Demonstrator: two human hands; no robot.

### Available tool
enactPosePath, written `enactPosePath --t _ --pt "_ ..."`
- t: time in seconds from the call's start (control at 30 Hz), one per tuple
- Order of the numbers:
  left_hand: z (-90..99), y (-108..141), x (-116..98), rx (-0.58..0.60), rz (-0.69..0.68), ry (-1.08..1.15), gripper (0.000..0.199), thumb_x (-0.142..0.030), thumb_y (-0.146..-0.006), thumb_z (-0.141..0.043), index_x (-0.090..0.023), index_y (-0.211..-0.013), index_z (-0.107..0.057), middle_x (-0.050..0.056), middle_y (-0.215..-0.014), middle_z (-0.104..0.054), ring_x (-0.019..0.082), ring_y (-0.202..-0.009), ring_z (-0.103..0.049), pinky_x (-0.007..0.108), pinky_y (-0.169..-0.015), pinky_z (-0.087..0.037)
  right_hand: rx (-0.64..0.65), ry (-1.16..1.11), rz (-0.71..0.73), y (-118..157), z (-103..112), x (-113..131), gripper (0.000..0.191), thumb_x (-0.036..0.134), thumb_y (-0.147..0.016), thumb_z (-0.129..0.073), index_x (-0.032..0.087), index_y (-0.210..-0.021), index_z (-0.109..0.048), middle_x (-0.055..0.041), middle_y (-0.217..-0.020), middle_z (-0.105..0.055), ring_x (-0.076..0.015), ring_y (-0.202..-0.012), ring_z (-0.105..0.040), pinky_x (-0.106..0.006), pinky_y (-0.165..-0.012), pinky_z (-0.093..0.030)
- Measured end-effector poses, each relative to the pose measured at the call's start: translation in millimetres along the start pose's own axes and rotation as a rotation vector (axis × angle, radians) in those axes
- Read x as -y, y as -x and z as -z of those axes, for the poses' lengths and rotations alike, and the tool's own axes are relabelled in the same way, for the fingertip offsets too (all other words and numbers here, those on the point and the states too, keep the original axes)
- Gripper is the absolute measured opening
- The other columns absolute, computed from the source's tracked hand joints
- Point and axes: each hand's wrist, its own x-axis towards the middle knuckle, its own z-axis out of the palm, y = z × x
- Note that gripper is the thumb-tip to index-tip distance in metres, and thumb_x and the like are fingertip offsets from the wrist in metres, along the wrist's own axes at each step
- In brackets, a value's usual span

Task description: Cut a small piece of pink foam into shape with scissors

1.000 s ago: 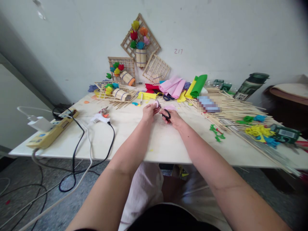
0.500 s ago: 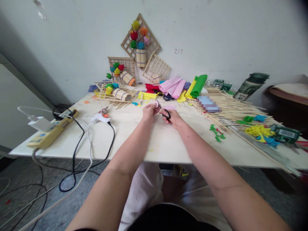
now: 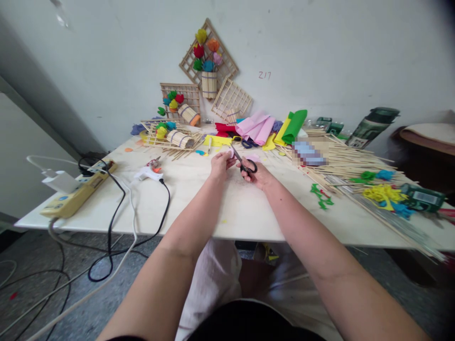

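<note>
My left hand [image 3: 222,164] pinches a small pink piece [image 3: 231,154], paper or felt, at its fingertips; most of the piece is hidden. In my right hand [image 3: 259,174] is a pair of black-handled scissors [image 3: 250,166], with the fingers in the loops. The blades point up and left, close beside the pink piece. Whether they touch it I cannot tell. Both hands are just above the white table [image 3: 249,218]. Another pink scrap [image 3: 253,158] lies right behind the scissors.
Pink sheets [image 3: 256,127], a green roll [image 3: 295,127] and a second pair of scissors [image 3: 248,144] lie behind the hands. Wooden sticks [image 3: 355,156] spread to the right. At the left are a white glue gun [image 3: 151,174], a power strip [image 3: 76,192] and loose cords. Stick lattices [image 3: 232,98] lean on the wall.
The scissors have turned in my right hand, their handles now further right and more of the loops showing. My left hand still holds the pink piece in about the same place.
</note>
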Motion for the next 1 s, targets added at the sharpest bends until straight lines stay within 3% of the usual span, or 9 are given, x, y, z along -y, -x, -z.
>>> enactPosePath --t 0.4,1.0 --pt "-1.1 1.0 -1.4 -0.011 0.008 -0.009 0.015 -0.020 -0.071 -0.069 -0.014 -0.070 -0.055 0.002 -0.063 -0.063 0.010 -0.058 -0.062 0.025 -0.069 -0.052 0.103 -0.037 -0.030 -3.7 8.5 -1.0 0.046 0.058 -0.071 -0.069 0.015 -0.081 -0.059 0.0020 -0.050 -0.054 -0.0050 -0.035 -0.041 -0.017 -0.033 -0.027" --pt "0.2 5.2 -4.2 0.077 -0.008 -0.101 0.021 -0.025 -0.071 -0.072 -0.015 -0.066 -0.054 0.001 -0.061 -0.063 0.010 -0.055 -0.061 0.025 -0.067 -0.052 -0.093 0.088 0.036 -1.9 0.3 -0.8 0.039 0.048 -0.072 -0.071 0.011 -0.081 -0.064 0.0021 -0.046 -0.053 -0.0052 -0.033 -0.040 -0.017 -0.031 -0.024"
